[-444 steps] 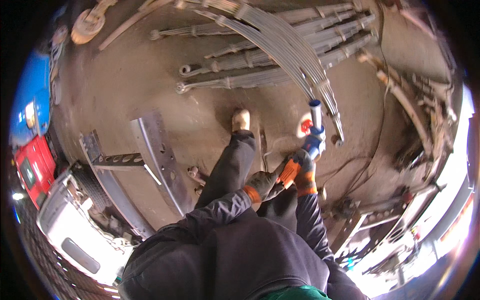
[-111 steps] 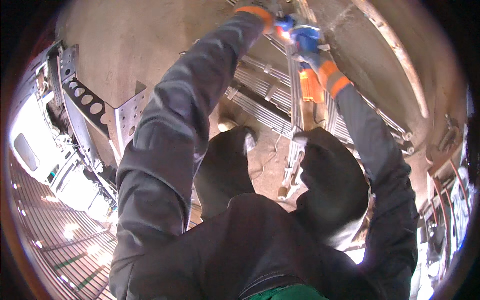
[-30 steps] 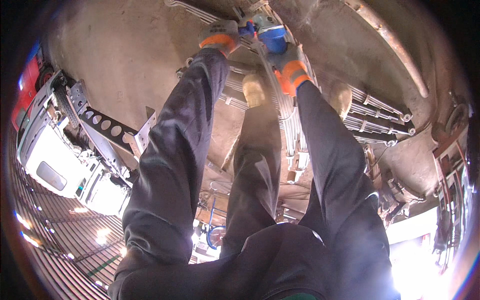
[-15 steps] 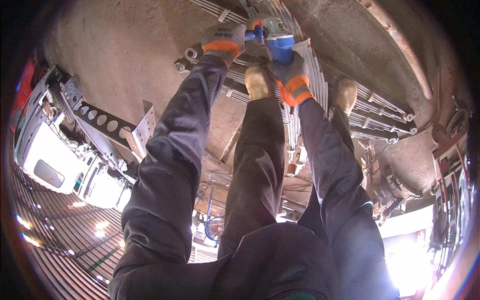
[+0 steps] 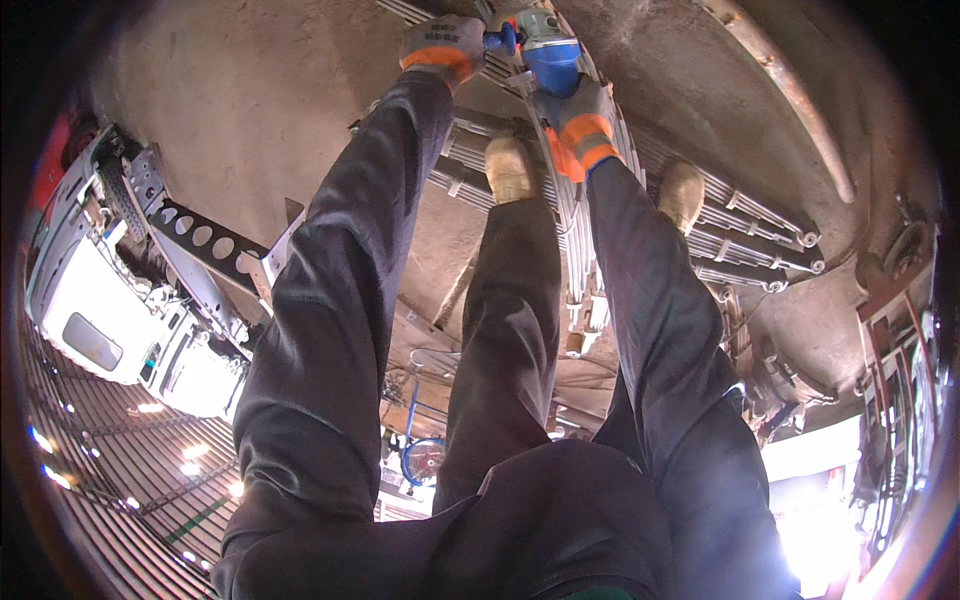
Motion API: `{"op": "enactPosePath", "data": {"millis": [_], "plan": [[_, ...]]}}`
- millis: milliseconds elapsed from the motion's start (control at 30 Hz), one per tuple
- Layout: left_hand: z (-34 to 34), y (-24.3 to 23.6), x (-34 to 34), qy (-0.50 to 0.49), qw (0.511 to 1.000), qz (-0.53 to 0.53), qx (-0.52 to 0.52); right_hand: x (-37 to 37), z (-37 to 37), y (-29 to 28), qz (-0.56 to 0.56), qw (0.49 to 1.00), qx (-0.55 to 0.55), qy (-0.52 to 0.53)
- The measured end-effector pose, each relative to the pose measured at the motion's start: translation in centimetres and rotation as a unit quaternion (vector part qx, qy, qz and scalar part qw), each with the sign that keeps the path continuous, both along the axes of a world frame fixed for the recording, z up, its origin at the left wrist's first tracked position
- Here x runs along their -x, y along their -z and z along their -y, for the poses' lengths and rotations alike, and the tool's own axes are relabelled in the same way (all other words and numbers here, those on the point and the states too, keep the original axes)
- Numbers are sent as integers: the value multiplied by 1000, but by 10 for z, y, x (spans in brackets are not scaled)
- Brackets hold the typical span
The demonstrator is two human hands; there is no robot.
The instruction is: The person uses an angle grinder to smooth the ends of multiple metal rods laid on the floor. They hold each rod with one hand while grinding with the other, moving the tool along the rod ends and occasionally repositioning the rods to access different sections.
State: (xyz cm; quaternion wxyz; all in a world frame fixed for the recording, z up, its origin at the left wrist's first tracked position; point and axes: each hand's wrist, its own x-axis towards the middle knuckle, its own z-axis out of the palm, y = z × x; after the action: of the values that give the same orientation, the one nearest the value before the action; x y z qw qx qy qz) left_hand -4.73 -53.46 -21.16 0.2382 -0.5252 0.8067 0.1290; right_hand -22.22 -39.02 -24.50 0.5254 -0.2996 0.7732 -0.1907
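An angle grinder (image 5: 552, 62) with a blue body and a silver-grey head is held out at the top of the view, over a stack of long metal leaf springs (image 5: 578, 225). My left hand (image 5: 446, 46), in a grey glove with an orange cuff, is closed round the grinder's blue side handle. My right hand (image 5: 577, 112), gloved the same way, wraps the rear of the body. Whether the grinder's disc touches the metal cannot be made out; the head hides it.
More leaf spring packs (image 5: 755, 235) lie on the concrete floor around my tan boots (image 5: 511, 170). A rusty pipe (image 5: 785, 95) lies at the far right. To the left are a perforated steel frame rail (image 5: 205, 236) and a white truck cab (image 5: 95, 325). A blue-framed fan (image 5: 425, 458) stands behind.
Both my hands and the grinder have shifted slightly up and away along the leaf springs. The whole view has moved a little too. My grip is unchanged.
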Motion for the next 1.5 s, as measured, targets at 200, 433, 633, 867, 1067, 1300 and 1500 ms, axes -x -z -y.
{"op": "enactPosePath", "data": {"millis": [200, 433, 633, 867, 1067, 1300, 1500], "plan": [[7, 29, -10, -120, 992, -36, -33, 29, 29, -4, -51, 994, -19, -91], [0, -22, 41, 69, 993, 90, -34, 27, -19, 47, 107, 993, -54, 10], [8, -26, 19, 22, 997, 32, -63, -30, -17, 64, 149, 984, 2, 99], [2, 23, -1, -80, 995, -50, 1, 34, 13, -15, 19, 995, -58, -79], [9, -1, 14, -74, 992, 47, -95, 29, 15, 23, -37, 994, -51, -94], [-38, -20, -11, -166, 949, 104, -245, -2, -46, 13, 86, 993, -83, -21], [-91, -1, -21, 45, 984, 63, -158, -30, -94, -25, 47, 992, -91, 72]]}}
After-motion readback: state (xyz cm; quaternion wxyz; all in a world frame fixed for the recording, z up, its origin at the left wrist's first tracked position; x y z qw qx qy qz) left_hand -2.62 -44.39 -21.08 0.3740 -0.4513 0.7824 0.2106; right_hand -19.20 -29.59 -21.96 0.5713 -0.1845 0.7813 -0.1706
